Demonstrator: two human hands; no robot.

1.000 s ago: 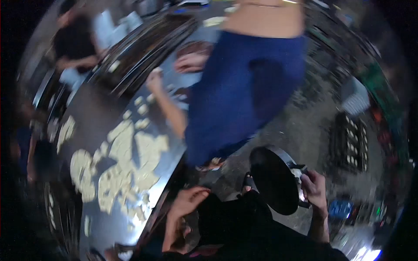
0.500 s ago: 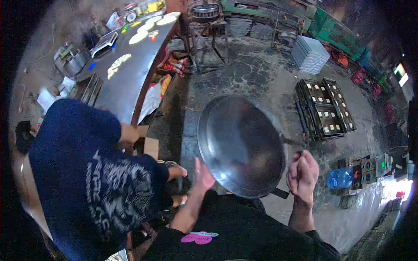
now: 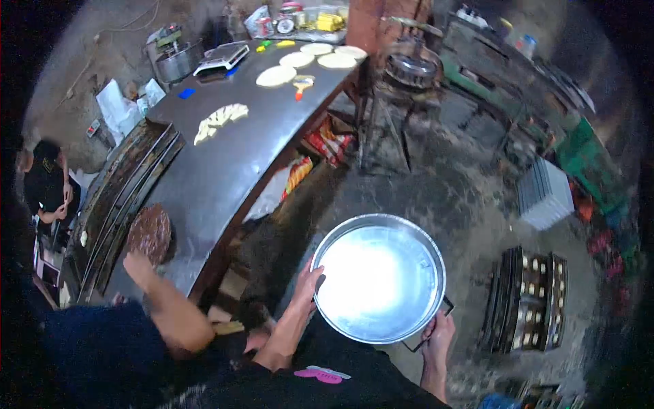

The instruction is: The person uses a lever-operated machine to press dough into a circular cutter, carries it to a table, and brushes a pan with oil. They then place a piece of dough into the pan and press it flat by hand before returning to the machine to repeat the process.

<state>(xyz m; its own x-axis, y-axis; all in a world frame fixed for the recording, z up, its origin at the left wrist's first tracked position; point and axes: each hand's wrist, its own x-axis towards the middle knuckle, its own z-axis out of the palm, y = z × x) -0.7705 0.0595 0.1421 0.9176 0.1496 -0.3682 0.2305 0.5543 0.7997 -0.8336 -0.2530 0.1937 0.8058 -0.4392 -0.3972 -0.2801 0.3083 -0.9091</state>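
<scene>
A large round metal pan (image 3: 379,279) is in front of my body, its shiny inside facing up toward me. My left hand (image 3: 305,286) grips the rim on the left side. At the lower right, the fingers of my right hand (image 3: 437,334) are closed at a dark, angular handle on the pan. To the left, a co-worker's hand (image 3: 141,267) touches a brown round item (image 3: 150,234) on the metal table (image 3: 235,163).
Flat dough rounds (image 3: 276,76), cut dough pieces (image 3: 220,121), a scale (image 3: 222,57) and a brush (image 3: 300,88) lie on the table. Black trays with dough pieces (image 3: 538,300) and a grey stack (image 3: 545,193) stand on the floor at right. Another person (image 3: 51,180) is far left.
The pan has tilted so its inside shows brightly, and my left hand has closed on its rim. The view has turned left. The co-worker's arm now reaches over the table.
</scene>
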